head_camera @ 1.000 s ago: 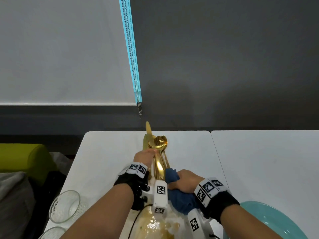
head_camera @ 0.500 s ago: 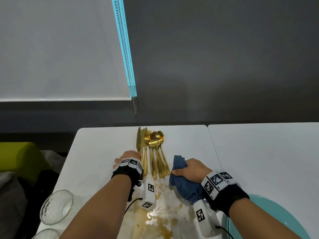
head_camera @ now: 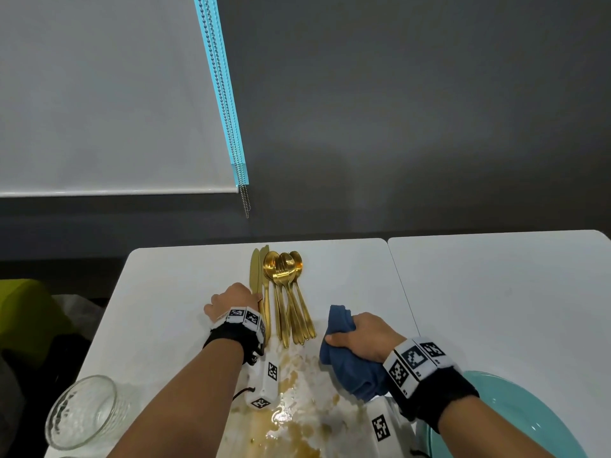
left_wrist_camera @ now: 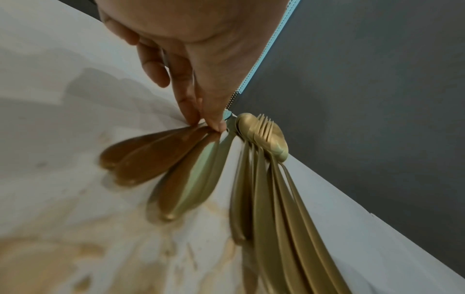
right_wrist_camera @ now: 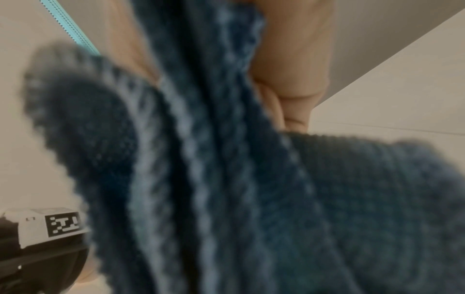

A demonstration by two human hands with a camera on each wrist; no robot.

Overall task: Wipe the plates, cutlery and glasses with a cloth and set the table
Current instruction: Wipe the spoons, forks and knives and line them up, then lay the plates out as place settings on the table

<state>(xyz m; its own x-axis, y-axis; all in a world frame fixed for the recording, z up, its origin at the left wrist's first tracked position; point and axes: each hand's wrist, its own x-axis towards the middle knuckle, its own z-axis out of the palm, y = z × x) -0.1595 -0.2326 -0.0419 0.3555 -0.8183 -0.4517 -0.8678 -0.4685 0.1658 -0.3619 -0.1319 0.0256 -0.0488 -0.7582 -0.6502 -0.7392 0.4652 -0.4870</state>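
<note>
A glass (head_camera: 82, 412) stands at the white surface's (head_camera: 172, 292) near left edge. The left hand (head_camera: 231, 300) pinches the knives (head_camera: 259, 279) beside gold spoons (head_camera: 291, 292). A brown spill (head_camera: 291, 408) lies between the arms. The right hand (head_camera: 363, 335) clutches a blue cloth (head_camera: 347, 358); a teal plate (head_camera: 515, 414) sits rightmost, under a dark wall (head_camera: 413, 110).

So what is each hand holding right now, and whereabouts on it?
Right hand grips the bunched blue cloth around its middle. Left hand pinches the knives at the handles.
</note>
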